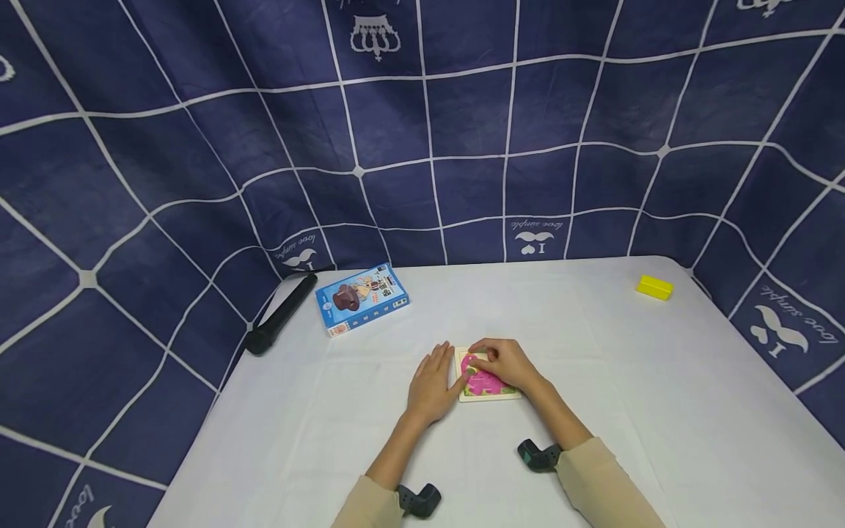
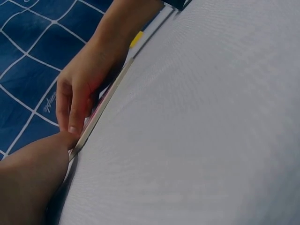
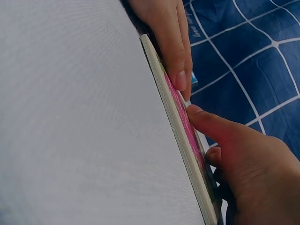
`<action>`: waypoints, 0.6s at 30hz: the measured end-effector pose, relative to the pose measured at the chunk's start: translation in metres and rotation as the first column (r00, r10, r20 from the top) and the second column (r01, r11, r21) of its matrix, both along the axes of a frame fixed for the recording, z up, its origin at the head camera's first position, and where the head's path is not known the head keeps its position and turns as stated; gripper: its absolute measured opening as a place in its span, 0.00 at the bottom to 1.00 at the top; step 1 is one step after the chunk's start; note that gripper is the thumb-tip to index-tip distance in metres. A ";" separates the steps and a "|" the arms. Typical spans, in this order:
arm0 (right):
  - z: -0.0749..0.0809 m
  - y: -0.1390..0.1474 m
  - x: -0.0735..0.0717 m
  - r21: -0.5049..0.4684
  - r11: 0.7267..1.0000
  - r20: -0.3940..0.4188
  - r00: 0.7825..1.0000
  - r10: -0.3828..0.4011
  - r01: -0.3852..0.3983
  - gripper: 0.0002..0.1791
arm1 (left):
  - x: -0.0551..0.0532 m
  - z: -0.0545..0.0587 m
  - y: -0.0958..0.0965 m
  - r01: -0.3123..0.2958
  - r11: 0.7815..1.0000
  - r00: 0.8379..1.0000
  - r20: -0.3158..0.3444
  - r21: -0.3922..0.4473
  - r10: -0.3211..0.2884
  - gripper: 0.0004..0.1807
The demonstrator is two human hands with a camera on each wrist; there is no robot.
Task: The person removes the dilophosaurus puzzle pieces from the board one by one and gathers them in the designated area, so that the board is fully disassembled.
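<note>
A small square board [image 1: 485,385] with a cream frame and a pink-and-green picture, like a jigsaw puzzle, lies flat on the white table. My left hand [image 1: 432,385] rests along its left side, fingers straight, with the thumb reaching over the picture. From the right, my right hand [image 1: 511,363] bends its fingers over the far part of the board, thumb and index finger close to the left thumb. The right thumb [image 3: 206,119] lies at the picture's surface in the right wrist view. Whether the right fingers pinch a loose piece, I cannot tell.
A blue illustrated box [image 1: 361,299] lies at the back left, beside a black rod-shaped object [image 1: 282,314] by the table's left edge. At the back right sits a yellow block [image 1: 654,287]. Blue checked cloth [image 1: 475,110] hangs behind the white table [image 1: 317,411].
</note>
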State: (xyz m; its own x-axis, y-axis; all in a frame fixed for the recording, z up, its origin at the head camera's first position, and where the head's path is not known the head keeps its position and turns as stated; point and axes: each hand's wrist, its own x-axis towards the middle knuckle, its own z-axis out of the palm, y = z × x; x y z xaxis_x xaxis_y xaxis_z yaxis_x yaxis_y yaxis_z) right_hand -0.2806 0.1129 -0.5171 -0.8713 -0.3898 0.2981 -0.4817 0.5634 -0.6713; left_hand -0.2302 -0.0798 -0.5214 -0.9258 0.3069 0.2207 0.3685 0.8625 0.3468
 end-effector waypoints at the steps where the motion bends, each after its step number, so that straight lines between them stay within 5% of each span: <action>1: 0.000 0.000 0.000 0.006 1.000 0.001 1.000 -0.001 0.001 0.12 | 0.000 0.000 0.000 0.001 1.000 1.000 0.000 -0.007 -0.001 0.37; 18: 0.004 -0.002 0.002 -0.004 1.000 0.001 1.000 0.022 -0.022 0.13 | 0.001 0.000 0.001 0.005 0.997 1.000 -0.005 -0.079 -0.005 0.36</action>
